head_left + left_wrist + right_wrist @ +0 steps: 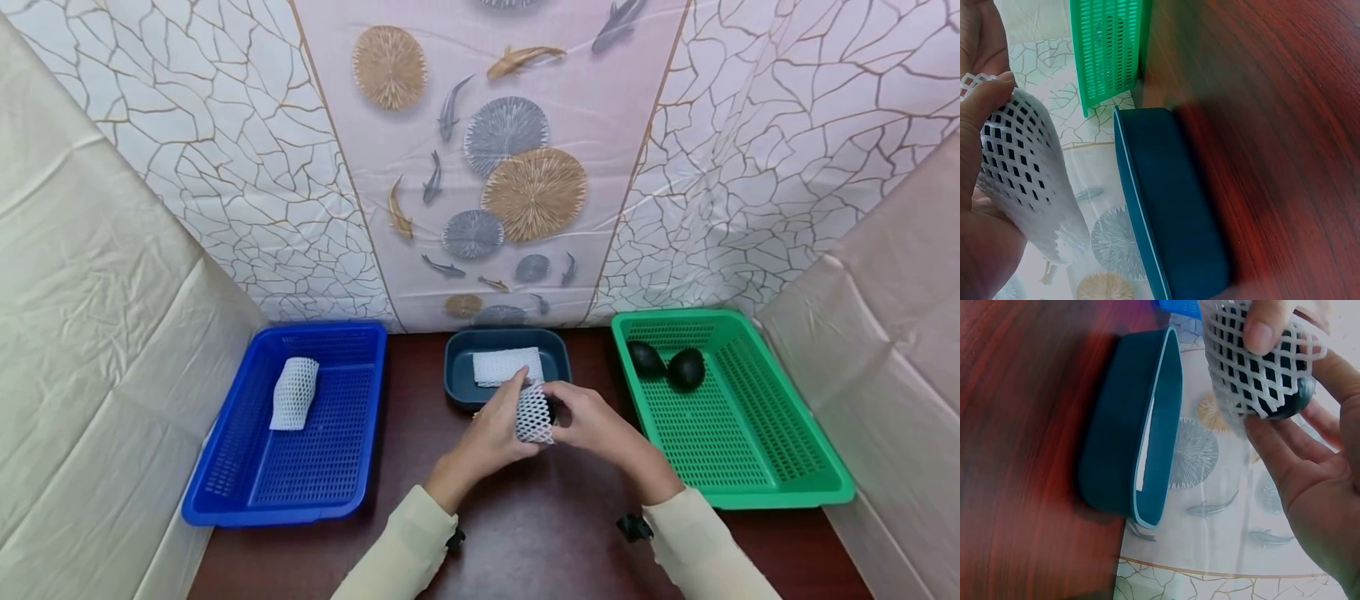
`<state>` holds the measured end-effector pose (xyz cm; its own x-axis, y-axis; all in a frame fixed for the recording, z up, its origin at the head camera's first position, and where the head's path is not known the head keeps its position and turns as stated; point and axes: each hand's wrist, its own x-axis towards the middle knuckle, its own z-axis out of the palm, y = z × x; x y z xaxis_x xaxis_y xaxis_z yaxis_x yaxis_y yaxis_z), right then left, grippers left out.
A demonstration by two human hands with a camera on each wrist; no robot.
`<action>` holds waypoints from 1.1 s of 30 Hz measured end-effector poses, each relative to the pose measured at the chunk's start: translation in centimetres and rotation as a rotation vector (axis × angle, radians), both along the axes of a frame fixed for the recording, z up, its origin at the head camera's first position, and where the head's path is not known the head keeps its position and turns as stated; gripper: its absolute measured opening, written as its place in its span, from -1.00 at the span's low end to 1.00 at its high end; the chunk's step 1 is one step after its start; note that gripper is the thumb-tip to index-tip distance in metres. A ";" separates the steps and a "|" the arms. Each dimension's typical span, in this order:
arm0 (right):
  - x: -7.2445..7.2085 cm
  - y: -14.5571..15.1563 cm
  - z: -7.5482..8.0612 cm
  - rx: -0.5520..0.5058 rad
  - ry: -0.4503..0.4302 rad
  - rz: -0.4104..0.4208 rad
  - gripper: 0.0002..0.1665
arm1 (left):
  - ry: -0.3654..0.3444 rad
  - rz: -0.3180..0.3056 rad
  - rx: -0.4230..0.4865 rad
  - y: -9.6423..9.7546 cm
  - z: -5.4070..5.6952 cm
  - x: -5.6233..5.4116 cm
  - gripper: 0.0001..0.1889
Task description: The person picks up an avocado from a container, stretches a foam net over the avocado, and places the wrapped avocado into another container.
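Note:
Over the front of the dark teal tray [456,385], my left hand [491,433] grips a white foam net sleeve [533,418]. Inside the mesh sits a dark, smooth egg-shaped fruit [1297,403], its rounded end poking out toward the right. My right hand [597,422] holds that end, fingers and thumb around the fruit and the sleeve's edge. In the left wrist view, the far part of the sleeve [1063,234] hangs narrow past the fruit. Flat white foam sleeves [506,365] lie in the tray.
A blue basket [352,500] on the left contains a filled-looking white net sleeve [295,394]. On the right, a green basket [780,496] holds two dark egg-shaped fruits [686,370]. Patterned cloth [480,275] rises behind the dark red table [517,533].

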<state>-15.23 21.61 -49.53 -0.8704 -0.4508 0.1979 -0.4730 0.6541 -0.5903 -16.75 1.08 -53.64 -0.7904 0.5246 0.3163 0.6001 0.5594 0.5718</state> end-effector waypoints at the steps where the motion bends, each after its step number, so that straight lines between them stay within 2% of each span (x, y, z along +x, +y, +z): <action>1: 0.0 0.0 0.0 0.008 -0.008 0.007 -0.45 | 0.007 -0.002 -0.003 0.0 0.0 0.0 0.24; 6: -0.3 -0.2 0.5 0.061 -0.017 0.035 -0.43 | 0.024 -0.013 -0.003 0.2 -0.2 0.1 0.29; 10: -0.4 -0.2 0.6 0.058 0.027 0.053 -0.41 | 0.023 -0.012 0.000 0.3 -0.1 0.1 0.30; 13: -0.4 -0.1 0.4 0.041 0.026 0.051 -0.41 | 0.023 -0.009 0.008 0.3 0.1 0.1 0.30; 20: -0.1 0.4 -0.7 -0.039 -0.099 0.004 -0.37 | 0.034 -0.012 -0.005 0.2 0.2 0.3 0.30; 23: 0.1 0.6 -1.1 -0.125 -0.151 -0.037 -0.32 | 0.100 0.011 -0.068 -0.2 0.3 0.3 0.29; 26: 0.3 0.9 -1.3 -0.208 -0.162 -0.080 -0.31 | 0.193 0.043 -0.130 -0.9 0.5 0.3 0.24; 30: 0.4 1.2 -1.4 -0.290 -0.147 -0.109 -0.33 | 0.298 0.066 -0.159 -2.0 0.6 0.1 0.01; 33: 0.4 1.3 -1.6 -0.338 -0.156 -0.117 -0.35 | 0.336 0.058 -0.157 -2.6 0.5 0.1 -0.14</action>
